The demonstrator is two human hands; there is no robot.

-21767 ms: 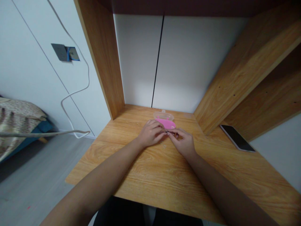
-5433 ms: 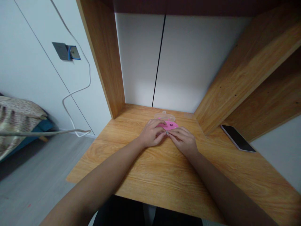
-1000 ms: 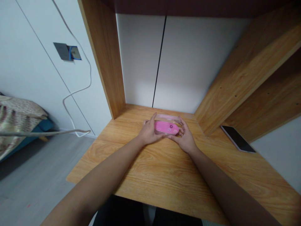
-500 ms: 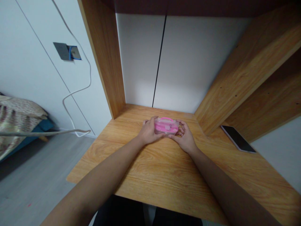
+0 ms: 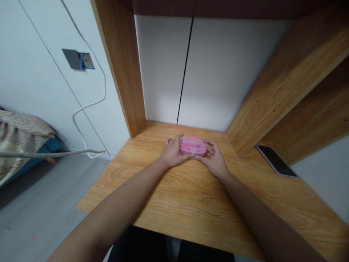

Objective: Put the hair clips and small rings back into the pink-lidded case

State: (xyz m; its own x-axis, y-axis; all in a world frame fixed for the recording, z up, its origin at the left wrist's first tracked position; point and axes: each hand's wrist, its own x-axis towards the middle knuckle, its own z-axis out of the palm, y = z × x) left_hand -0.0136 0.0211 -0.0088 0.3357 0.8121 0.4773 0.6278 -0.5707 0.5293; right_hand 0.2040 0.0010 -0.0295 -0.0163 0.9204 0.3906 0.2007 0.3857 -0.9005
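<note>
A small see-through pink plastic box (image 5: pixel 193 146) with a bright pink carry handle on top is between my hands, low over the wooden desk (image 5: pixel 185 196). My left hand (image 5: pixel 173 151) grips its left end, fingers behind and thumb along the front. At the right end, my right hand (image 5: pixel 214 158) holds it with curled fingers and the thumb at the lower front edge. What lies inside the box is too blurred to name.
A dark-screened tablet or phone (image 5: pixel 276 161) lies at the right by the wooden panel. Upright panels (image 5: pixel 122 72) flank the desk. A white cable (image 5: pixel 105 83) hangs at the left, near an open wall socket (image 5: pixel 79 60). A cloth-covered bed (image 5: pixel 24 138) stands far left.
The pink box has tilted slightly between my hands, its handle now showing as a taller arch. Both hands stay in almost the same place.
</note>
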